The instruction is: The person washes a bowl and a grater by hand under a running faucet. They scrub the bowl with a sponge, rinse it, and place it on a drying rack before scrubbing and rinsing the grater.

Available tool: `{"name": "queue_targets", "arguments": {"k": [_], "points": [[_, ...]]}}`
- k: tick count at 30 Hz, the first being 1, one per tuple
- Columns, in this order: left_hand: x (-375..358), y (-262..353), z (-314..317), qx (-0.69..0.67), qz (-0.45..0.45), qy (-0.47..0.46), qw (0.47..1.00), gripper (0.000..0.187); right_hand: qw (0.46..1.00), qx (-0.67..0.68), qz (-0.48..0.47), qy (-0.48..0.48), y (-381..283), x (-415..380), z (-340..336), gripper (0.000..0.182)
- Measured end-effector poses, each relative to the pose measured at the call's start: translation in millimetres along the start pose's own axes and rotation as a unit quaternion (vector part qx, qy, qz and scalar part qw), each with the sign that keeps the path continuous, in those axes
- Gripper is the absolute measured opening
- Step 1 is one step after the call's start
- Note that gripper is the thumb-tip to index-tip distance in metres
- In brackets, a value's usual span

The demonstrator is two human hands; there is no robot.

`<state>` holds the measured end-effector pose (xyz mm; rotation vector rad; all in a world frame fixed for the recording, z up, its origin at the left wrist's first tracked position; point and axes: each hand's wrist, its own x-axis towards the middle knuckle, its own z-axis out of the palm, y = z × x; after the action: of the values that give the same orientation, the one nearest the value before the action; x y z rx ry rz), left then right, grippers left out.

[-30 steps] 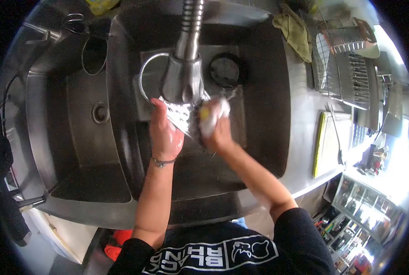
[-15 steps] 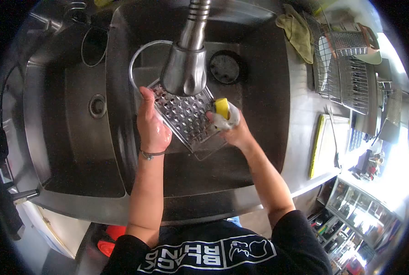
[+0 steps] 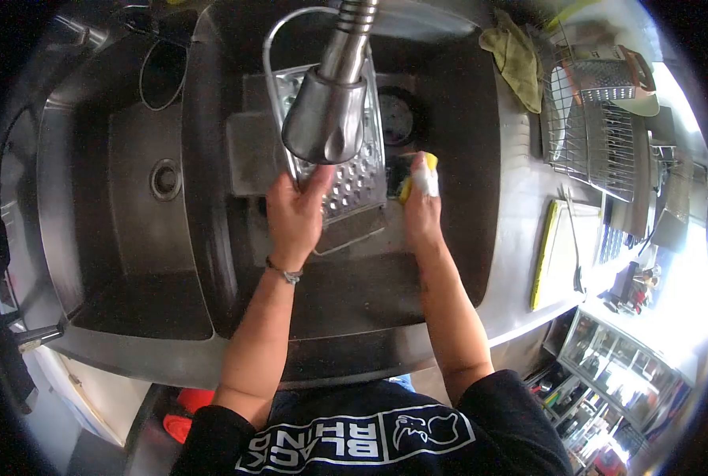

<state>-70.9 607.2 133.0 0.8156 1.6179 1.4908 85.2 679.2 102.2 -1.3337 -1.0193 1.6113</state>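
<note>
My left hand (image 3: 294,222) is closed on the near left edge of a metal box grater (image 3: 355,186), its thumb lying over the perforated face. The grater is tilted inside the right sink basin, its looped handle pointing away from me. The faucet head (image 3: 325,119) hangs above it and hides part of its upper face. To the right of the grater, and apart from it, my right hand (image 3: 424,218) grips a yellow sponge (image 3: 431,161) with white foam on it.
A round dark drain strainer (image 3: 394,115) sits at the back of this basin. The left basin has its own drain (image 3: 165,179). On the right counter are a green cloth (image 3: 512,63), a wire dish rack (image 3: 564,119) with another grater, and a yellow-edged board (image 3: 556,254).
The grater has moved away from me and turned more upright in view. My left thumb now lies over its face. My right hand with the sponge has moved right, off the grater.
</note>
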Motion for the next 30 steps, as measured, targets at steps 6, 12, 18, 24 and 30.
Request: {"name": "queue_targets", "arguments": {"k": [6, 12, 18, 24, 30], "points": [[2.2, 2.2, 1.8, -0.013, -0.002, 0.137, 0.990, 0.031, 0.986, -0.057, 0.156, -0.001, 2.1, -32.6, 24.2, 0.041], [-2.7, 0.9, 1.9, -0.020, 0.058, 0.141, 0.988, 0.034, 0.954, 0.156, 0.250, 0.050, -1.4, -22.2, 28.9, 0.039], [0.7, 9.3, 5.0, 0.025, 0.098, 0.198, 0.975, 0.037, 0.999, -0.016, 0.040, 0.025, -16.9, -70.2, 67.2, 0.037], [1.4, 6.4, 3.1, 0.003, 0.083, 0.195, 0.977, 0.035, 0.997, 0.052, -0.003, 0.060, 26.6, -69.9, 74.0, 0.030], [-3.8, 11.5, 8.2, -0.108, 0.053, 0.171, 0.978, 0.030, 0.987, -0.100, 0.126, 0.017, -4.4, -36.9, 56.1, 0.042]]}}
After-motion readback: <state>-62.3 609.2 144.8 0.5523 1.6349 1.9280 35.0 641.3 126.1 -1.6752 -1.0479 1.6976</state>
